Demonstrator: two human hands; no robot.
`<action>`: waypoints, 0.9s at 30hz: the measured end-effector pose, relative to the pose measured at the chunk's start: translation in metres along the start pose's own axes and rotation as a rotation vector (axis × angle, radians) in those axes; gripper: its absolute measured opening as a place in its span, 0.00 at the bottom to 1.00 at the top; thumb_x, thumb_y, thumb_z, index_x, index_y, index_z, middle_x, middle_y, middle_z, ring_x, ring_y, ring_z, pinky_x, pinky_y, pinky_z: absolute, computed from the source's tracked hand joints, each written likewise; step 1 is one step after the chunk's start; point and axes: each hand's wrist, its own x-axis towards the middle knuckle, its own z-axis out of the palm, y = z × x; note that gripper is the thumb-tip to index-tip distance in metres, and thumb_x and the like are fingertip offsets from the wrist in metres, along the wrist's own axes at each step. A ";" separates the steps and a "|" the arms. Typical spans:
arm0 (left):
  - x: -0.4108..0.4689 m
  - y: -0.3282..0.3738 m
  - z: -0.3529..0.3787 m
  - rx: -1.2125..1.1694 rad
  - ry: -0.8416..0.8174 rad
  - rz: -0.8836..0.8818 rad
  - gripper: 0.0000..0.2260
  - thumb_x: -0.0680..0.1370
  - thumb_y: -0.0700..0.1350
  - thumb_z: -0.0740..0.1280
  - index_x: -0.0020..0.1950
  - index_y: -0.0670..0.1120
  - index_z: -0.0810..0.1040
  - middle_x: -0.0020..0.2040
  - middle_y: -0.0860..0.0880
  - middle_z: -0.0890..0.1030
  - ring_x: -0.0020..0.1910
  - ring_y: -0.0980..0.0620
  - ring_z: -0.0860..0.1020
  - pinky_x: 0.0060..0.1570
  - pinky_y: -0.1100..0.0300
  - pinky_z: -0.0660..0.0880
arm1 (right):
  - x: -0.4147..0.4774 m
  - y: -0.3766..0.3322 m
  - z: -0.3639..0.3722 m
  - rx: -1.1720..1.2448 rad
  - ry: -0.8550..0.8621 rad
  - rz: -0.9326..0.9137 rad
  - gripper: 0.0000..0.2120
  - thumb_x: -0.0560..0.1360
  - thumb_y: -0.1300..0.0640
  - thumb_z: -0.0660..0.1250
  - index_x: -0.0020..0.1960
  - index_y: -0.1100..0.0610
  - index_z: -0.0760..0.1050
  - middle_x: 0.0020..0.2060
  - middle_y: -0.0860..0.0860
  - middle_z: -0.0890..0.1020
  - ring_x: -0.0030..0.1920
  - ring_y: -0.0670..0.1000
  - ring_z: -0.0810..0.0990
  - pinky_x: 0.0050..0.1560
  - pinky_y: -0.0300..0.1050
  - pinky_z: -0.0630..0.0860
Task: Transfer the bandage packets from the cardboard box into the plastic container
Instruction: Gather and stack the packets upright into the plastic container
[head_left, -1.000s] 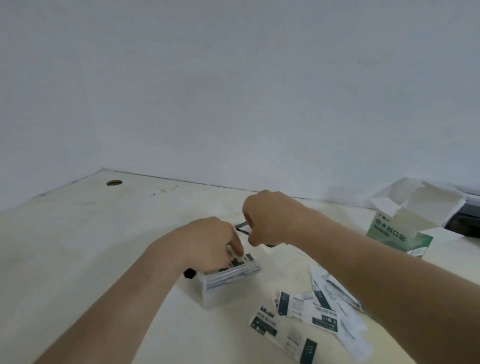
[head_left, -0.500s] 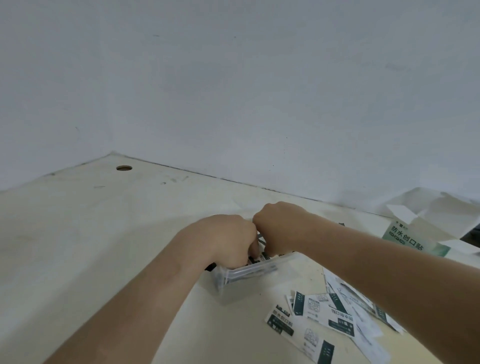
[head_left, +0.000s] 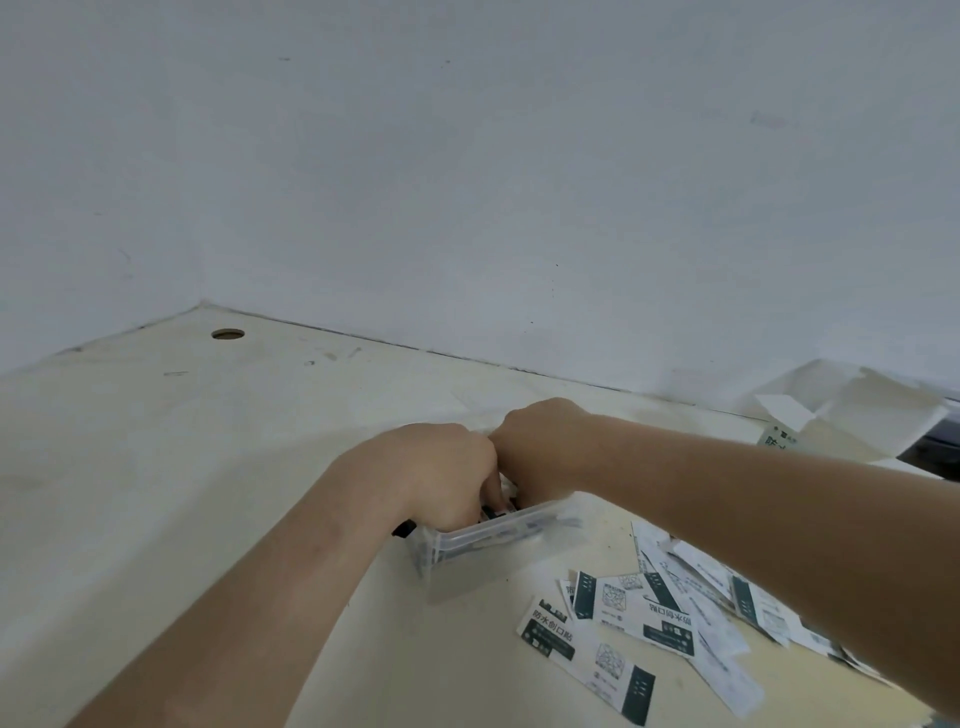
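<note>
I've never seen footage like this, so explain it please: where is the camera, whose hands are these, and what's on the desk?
There is no machine here. A person wears a camera on the head, and it looks down at their own bare arms. The left hand and right hand meet over a clear plastic container with bandage packets inside. The fingers are tucked in, so you cannot see whether they grip anything. More loose packets lie on the pale table, to the right of the container. The opened cardboard box sits at the far right.
</note>
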 end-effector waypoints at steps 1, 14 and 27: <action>0.000 0.000 0.000 -0.006 0.004 -0.001 0.23 0.73 0.39 0.61 0.62 0.61 0.79 0.53 0.55 0.81 0.42 0.51 0.77 0.38 0.61 0.75 | 0.000 0.000 0.001 0.013 -0.031 0.007 0.06 0.75 0.53 0.64 0.49 0.52 0.77 0.34 0.48 0.73 0.32 0.50 0.71 0.28 0.39 0.63; 0.003 -0.005 0.005 -0.070 0.055 -0.032 0.24 0.69 0.40 0.58 0.57 0.61 0.81 0.55 0.57 0.82 0.46 0.54 0.80 0.44 0.58 0.79 | 0.004 0.019 -0.016 0.211 -0.472 0.014 0.07 0.76 0.67 0.61 0.54 0.62 0.72 0.46 0.55 0.84 0.41 0.53 0.84 0.28 0.38 0.75; 0.008 -0.013 0.011 -0.092 0.117 -0.080 0.22 0.66 0.44 0.60 0.57 0.57 0.81 0.62 0.55 0.78 0.56 0.53 0.78 0.53 0.55 0.78 | -0.001 0.009 -0.022 0.086 -0.565 -0.063 0.13 0.79 0.56 0.63 0.36 0.54 0.67 0.38 0.50 0.74 0.42 0.50 0.77 0.53 0.48 0.79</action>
